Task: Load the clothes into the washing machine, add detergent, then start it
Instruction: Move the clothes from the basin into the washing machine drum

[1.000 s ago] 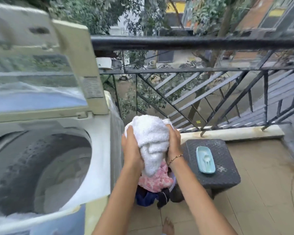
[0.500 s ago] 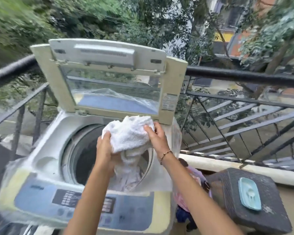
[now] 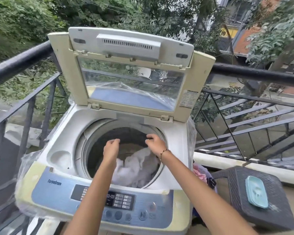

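While a railing point(image 3: 255, 75) backs the washing machine point(image 3: 61, 133), left hand point(image 3: 111, 148), right hand point(image 3: 155, 144); grip loose, apparently empty

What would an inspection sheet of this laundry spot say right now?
Surface: washing machine top, lid raised.
Job's things: white towel lies in the drum; more clothes heaped right of the machine.
Clutter: teal dish on a dark stool.
Hands: left hand and right hand above the drum, holding nothing.
Cables: nothing seen.
Surroundings: balcony railing, trees beyond.
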The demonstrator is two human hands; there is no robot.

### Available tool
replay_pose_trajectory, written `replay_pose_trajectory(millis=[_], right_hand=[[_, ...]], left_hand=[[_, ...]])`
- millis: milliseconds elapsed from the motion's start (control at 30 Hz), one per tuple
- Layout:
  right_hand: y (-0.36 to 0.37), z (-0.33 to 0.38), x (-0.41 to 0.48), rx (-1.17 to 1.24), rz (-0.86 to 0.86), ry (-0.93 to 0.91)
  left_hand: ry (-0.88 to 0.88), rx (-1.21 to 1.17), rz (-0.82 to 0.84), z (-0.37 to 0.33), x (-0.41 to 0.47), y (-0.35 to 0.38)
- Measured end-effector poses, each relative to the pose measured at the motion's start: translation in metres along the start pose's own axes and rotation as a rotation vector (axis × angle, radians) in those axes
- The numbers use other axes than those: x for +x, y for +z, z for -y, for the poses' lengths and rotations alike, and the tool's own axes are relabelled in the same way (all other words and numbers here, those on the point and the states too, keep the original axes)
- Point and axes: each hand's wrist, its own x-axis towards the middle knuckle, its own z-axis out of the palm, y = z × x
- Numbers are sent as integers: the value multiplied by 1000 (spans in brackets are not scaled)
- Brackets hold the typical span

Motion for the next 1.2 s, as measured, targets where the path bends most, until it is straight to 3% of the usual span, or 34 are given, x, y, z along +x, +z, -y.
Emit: replay_pose_trajectory(millis=[333, 567, 767, 967, 1100, 1200], right_hand=[[-84, -19, -20, 301, -178, -159], [-175, -100, -34, 394, -326, -30], [-225, -211, -21, 376, -425, 148], [-210, -355, 30, 291, -385, 333], [-175, -446, 64, 276, -298, 440], [-147, -507, 79, 164, -254, 502]], left_hand=[[190, -257, 128, -26, -79, 106], [263, -238, 334, -16, -150, 231], [102, -21, 405, 56, -153, 339], [-95, 259, 322, 175, -100, 399], [-26, 529, 336, 255, -52, 417], [36, 774, 504, 309, -19, 430]])
